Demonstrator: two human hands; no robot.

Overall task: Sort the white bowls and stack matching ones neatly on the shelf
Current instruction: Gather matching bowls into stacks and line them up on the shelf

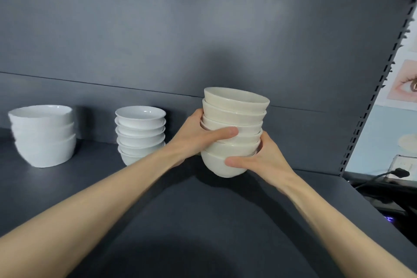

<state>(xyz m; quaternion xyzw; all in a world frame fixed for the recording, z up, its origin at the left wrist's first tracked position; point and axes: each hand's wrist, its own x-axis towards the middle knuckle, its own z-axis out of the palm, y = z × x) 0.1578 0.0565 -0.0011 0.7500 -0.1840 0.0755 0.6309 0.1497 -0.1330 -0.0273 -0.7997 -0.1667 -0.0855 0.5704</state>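
The dark shelf (pixel 203 221) is holding two white stacks (pixel 141 135) at the left. Beside them, the left hand (pixel 198 140) and right hand (pixel 261 162) are gripping the cream stack (pixel 234 115), fingers (pixel 225 132) curled round it. It is leaning a little, so lowering it slowly and flat is probably best.

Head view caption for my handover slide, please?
Left hand and right hand grip the cream stack; narrow white stack and wide white stack stand on the shelf.
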